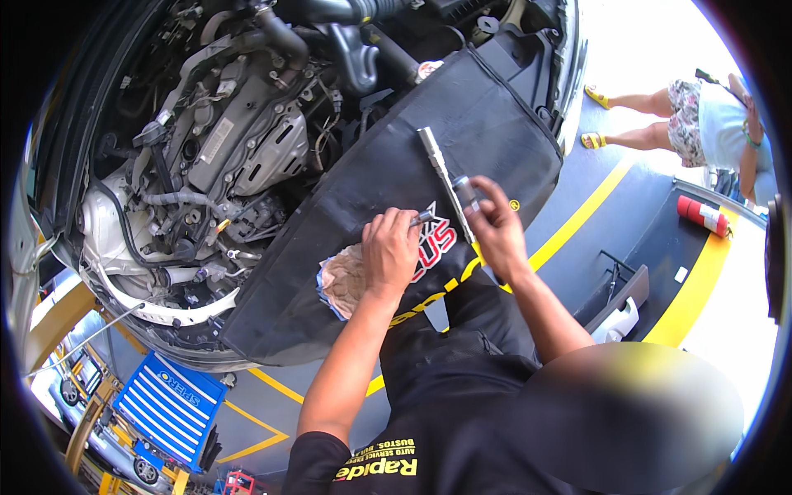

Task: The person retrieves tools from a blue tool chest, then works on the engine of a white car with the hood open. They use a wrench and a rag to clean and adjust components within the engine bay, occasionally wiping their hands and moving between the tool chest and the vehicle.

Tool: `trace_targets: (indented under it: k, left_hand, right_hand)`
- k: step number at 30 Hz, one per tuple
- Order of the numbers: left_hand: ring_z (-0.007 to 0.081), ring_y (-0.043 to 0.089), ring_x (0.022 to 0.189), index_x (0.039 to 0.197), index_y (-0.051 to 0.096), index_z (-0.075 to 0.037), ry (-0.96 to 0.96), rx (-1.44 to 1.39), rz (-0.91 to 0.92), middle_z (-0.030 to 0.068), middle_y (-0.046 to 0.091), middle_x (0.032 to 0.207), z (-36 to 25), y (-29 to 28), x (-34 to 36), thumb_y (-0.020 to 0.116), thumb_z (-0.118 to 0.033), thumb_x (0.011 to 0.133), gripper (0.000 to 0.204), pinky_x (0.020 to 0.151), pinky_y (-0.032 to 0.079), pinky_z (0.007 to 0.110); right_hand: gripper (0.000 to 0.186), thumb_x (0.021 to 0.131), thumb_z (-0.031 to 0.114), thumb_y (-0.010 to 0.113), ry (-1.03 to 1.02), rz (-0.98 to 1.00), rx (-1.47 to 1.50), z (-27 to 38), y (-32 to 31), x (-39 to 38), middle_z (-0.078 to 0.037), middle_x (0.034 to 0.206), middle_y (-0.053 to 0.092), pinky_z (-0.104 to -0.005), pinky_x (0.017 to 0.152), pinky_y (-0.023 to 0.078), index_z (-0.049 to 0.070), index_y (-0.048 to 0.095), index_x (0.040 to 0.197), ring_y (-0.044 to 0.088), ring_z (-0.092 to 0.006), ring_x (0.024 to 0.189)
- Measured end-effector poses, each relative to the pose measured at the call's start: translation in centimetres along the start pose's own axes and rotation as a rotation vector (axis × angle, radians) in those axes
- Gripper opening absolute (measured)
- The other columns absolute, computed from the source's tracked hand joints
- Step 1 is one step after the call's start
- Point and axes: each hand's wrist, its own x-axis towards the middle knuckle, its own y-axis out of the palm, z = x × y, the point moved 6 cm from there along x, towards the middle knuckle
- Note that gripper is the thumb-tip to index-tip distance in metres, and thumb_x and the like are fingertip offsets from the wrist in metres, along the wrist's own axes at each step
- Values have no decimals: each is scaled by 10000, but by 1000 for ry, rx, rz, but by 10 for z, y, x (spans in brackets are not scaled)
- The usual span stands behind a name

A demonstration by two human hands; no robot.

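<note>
The left hand has its grip around a small metal piece; the right hand pinches a metal tube. Both pieces are over the black cover, maybe laid there to stop scratches, near the long metal tool

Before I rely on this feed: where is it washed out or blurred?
All in the head view: the upper-right background burns out to white; the right hand looks slightly blurred; a rounded patch at lower right is heavily blurred.
</note>
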Motion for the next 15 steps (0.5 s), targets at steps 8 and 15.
trace_targets:
  k: [8, 15]
  left_hand:
    - [293, 532, 1244, 1288, 707, -152, 140, 136, 109, 55, 590, 1275, -37, 19, 9, 754, -128, 891, 400, 1061, 408, 501]
    - [249, 525, 1322, 1017, 729, -194, 654, 399, 187, 32, 620, 1292, -64, 48, 60, 659, -123, 897, 156, 1145, 331, 562]
  right_hand:
    - [436, 1076, 177, 595, 41, -113, -43, -13, -107, 22, -12, 856, 636, -282, 657, 470, 140, 460, 1489, 543, -82, 708]
    - [408, 1081, 191, 604, 61, -40, 79, -23, -103, 8, 17, 788, 587, -259, 609, 445, 113, 516, 1472, 507, -55, 684]
